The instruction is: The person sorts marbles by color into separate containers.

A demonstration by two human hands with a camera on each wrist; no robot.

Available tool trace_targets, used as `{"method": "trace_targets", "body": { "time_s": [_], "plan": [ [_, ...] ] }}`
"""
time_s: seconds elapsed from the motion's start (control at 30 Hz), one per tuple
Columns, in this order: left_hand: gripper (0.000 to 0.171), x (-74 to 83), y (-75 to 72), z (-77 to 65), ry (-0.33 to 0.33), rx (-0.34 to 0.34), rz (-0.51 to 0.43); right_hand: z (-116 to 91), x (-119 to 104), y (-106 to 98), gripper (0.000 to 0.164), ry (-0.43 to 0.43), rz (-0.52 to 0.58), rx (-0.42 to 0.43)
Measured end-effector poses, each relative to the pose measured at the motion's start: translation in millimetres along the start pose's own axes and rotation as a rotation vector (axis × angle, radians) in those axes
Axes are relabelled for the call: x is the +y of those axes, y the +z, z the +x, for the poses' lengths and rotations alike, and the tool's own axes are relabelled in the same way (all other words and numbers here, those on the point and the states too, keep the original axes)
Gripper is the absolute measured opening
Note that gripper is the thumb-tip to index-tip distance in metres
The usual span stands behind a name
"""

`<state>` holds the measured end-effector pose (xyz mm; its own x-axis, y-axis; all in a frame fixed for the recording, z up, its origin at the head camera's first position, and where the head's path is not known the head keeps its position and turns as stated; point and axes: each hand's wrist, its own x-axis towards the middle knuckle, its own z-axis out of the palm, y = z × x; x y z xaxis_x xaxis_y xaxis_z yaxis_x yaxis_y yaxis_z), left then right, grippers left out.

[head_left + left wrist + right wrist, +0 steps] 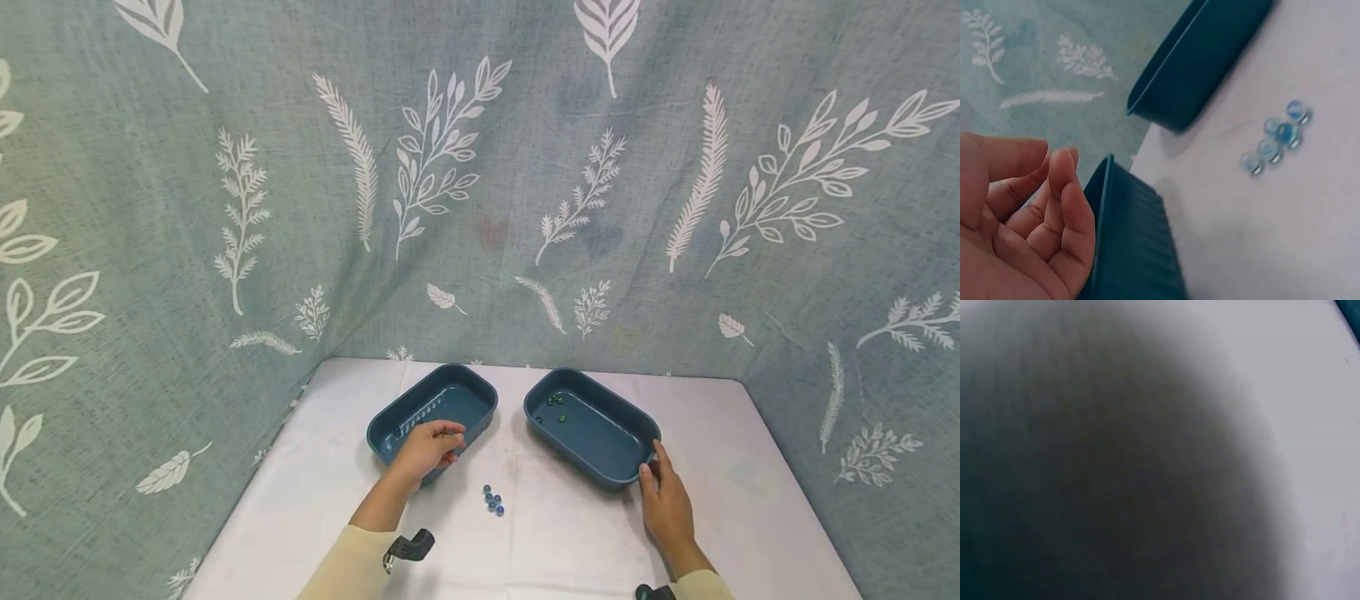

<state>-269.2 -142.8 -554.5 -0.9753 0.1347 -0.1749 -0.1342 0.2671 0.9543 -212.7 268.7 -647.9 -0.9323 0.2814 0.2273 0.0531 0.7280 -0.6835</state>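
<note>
1. Hovering at the lower centre of the frame, the left hand (429, 450), fingers loosely curled and grip seemingly released, overlaps the left tray (468, 402).
2. The right hand (667, 504), lower right, touches the right tray's (600, 433) near end, its grip unclenched.
3. Blue marbles (489, 498) cluster on the bench (570, 533), lower centre, between the 2 hands.
4. Green marbles (562, 418) lie inside the right tray.
</note>
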Motion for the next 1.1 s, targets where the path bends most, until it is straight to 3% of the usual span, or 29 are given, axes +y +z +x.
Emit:
{"method": "trace_targets", "body": {
  "time_s": [0.2, 0.4, 0.73, 0.93, 1.1],
  "plan": [
    [0.021, -4.4, 14.0, -13.8, 0.011, -0.03, -0.024, -0.2, 0.1, -0.3, 0.057, -0.01, 0.0, 0.004],
    [0.026, -12.4, 27.9, -21.2, -0.001, -0.048, -0.014, 0.8, 0.3, -0.3, 0.057, 0.0, 0.005, -0.002],
    [0.024, -35.6, 41.1, -28.0, 0.008, -0.054, 0.044, 0.0, 1.1, -0.7, 0.057, 0.006, 0.012, -0.013],
    [0.02, -46.4, 46.1, -27.7, -0.007, -0.018, 0.095, 0.4, -0.5, -0.7, 0.057, 0.018, 0.011, -0.024],
    [0.02, -51.1, 48.7, -25.7, -0.018, -0.027, 0.098, 0.5, -1.4, -0.8, 0.057, 0.017, 0.006, -0.018]
  ]
}}
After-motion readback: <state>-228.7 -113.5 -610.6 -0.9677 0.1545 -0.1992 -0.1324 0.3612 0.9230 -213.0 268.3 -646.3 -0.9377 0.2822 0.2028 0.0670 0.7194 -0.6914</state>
